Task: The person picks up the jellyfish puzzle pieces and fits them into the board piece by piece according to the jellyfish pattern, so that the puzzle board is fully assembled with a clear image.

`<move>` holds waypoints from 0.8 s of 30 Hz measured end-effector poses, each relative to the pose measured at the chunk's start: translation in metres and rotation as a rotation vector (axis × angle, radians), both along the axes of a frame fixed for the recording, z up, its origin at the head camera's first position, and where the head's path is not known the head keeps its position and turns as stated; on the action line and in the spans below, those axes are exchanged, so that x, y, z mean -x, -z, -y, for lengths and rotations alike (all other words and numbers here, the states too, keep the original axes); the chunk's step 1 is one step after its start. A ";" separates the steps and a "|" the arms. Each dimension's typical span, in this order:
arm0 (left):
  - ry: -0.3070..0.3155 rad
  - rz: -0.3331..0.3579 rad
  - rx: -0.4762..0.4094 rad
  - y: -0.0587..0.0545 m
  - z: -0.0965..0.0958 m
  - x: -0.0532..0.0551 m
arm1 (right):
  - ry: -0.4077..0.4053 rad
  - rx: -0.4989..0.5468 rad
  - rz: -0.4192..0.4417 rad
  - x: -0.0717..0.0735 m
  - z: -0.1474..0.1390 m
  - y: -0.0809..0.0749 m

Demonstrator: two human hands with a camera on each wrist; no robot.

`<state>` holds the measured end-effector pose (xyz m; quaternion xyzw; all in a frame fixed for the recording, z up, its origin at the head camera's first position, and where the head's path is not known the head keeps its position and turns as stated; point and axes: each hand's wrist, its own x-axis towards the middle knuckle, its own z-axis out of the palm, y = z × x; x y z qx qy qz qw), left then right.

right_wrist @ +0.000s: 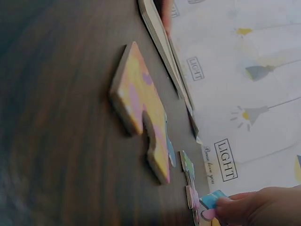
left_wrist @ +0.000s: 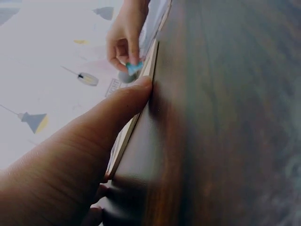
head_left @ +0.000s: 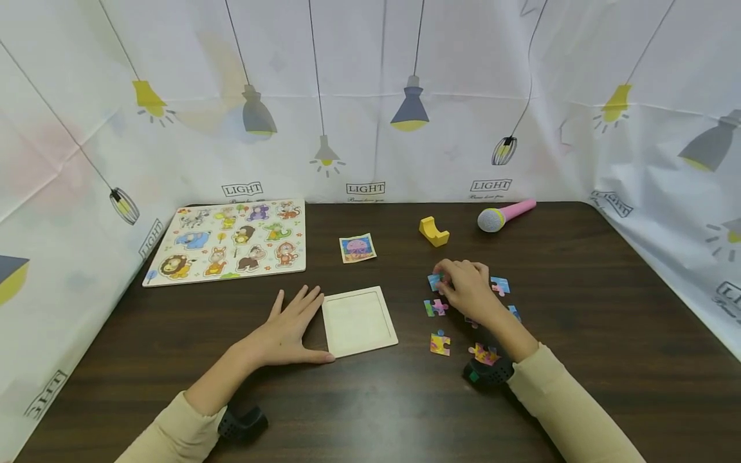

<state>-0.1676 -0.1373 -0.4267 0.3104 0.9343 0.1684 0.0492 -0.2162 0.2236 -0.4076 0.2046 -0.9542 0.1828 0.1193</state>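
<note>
My left hand [head_left: 274, 334] is spread flat on the table, its thumb and fingertips touching the left side of a square wooden puzzle tray [head_left: 359, 321] with a bare recess. Over on the right, my right hand [head_left: 467, 290] pinches a blue jigsaw piece [right_wrist: 212, 199] between thumb and fingers; the left wrist view shows the same blue piece [left_wrist: 134, 68]. Around that hand lie several loose pieces, among them a green-and-pink piece [head_left: 435, 307], a yellow piece [head_left: 440, 344] and a blue-and-pink piece [head_left: 500, 285]. The right hand and forearm partly cover others.
Behind the tray lies a small picture card [head_left: 357, 248] with a pink sea creature. An animal puzzle board [head_left: 231, 242] is at the back left. A yellow arched block [head_left: 433, 231] and a pink toy microphone [head_left: 507, 215] lie near the back, before a printed cloth backdrop [head_left: 370, 96].
</note>
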 end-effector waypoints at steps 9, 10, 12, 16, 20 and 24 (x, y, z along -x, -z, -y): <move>0.030 -0.043 -0.035 0.006 -0.001 0.000 | -0.089 0.082 -0.079 -0.005 0.007 -0.024; 0.033 -0.046 -0.045 0.006 -0.001 0.001 | -0.095 0.097 -0.065 -0.006 0.007 -0.027; 0.037 -0.057 -0.056 0.007 -0.001 0.001 | -0.102 0.129 -0.030 -0.009 0.008 -0.032; 0.040 -0.065 -0.078 0.008 0.000 0.003 | -0.112 0.176 0.025 -0.016 0.013 -0.041; 0.035 -0.057 -0.074 0.008 0.000 0.003 | -0.149 0.210 0.050 -0.021 0.023 -0.047; 0.036 -0.059 -0.062 0.008 -0.001 0.003 | -0.183 0.235 0.072 -0.025 0.034 -0.051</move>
